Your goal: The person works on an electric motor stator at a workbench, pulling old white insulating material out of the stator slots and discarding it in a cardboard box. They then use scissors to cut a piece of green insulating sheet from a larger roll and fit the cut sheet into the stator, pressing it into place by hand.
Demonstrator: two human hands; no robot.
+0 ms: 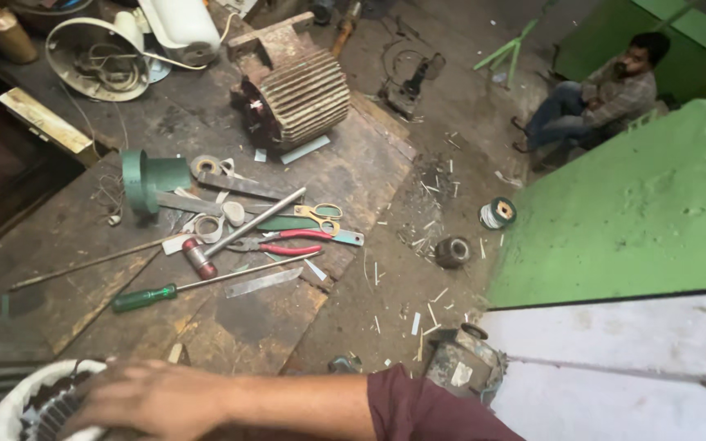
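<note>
Head view: right hand (153, 398), fingers spread flat, rests atop the motor stator (30, 408), screwdriver (206, 287) beyond it.

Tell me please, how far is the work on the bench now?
Done: the hammer, pliers and green screwdriver lie out, unheld. In hand: the right hand rests on a white-rimmed round motor part. Left: the finned motor body stands untouched behind.

workbench (230, 327): rough worn wood | screwdriver (206, 287): metal shaft, green plastic handle | motor (296, 90): rusty ribbed metal
</note>
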